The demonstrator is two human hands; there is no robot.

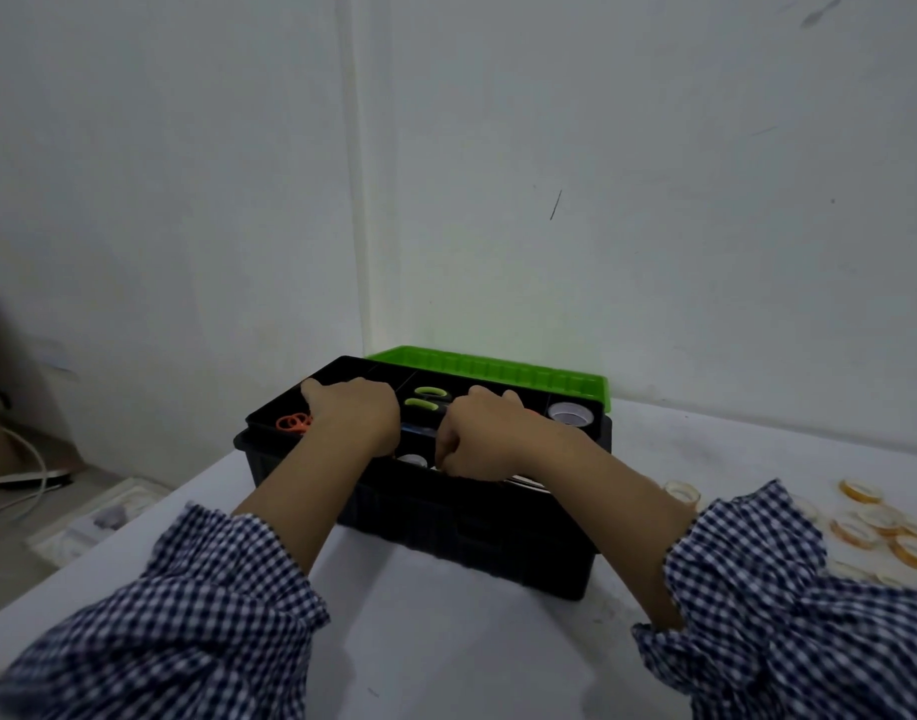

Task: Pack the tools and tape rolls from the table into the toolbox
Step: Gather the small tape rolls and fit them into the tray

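While apparently seating the black tray (342, 368) in the toolbox (446, 537), the right hand (477, 439) is clamping its near rim; the left hand (352, 418) is resting on it, grip hidden, cannot tell. Keeping it level is safest; tape rolls (861, 493) are lying on the table (446, 657).

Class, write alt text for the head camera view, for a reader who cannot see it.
A person's left hand and right hand reach into the tray of an open black toolbox on a white table, its green lid folded back. Orange scissors lie in the tray; tape rolls lie on the table at right.
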